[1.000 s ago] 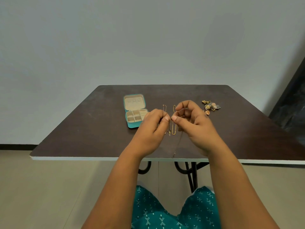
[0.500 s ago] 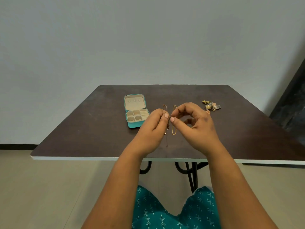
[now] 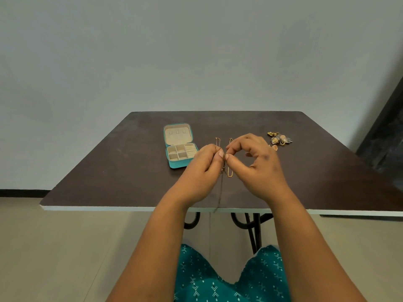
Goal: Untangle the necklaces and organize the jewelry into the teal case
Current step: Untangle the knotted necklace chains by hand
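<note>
Above the middle of the dark table (image 3: pixel 109 171), my left hand (image 3: pixel 202 171) and my right hand (image 3: pixel 257 166) meet fingertip to fingertip. Both pinch a thin dark necklace chain (image 3: pixel 220 192) that hangs down between them past the table's front edge. A gold chain (image 3: pixel 229 172) lies on the table just behind my fingers, its far end showing above my right hand. Another thin chain (image 3: pixel 217 140) lies beside it, partly hidden by my left hand. The teal case (image 3: pixel 174 165) stands open to the left, with cream compartments.
A cluster of gold and silver earrings (image 3: pixel 280 139) lies at the back right of the table, with a small round piece (image 3: pixel 274 147) close to my right hand. The table's white front edge (image 3: pixel 109 208) runs across. My lap in teal cloth is below.
My right hand's fingers have spread and lifted a little while thumb and forefinger stay at the chain. The hanging chain now swings straighter below my hands. My left hand has barely moved.
</note>
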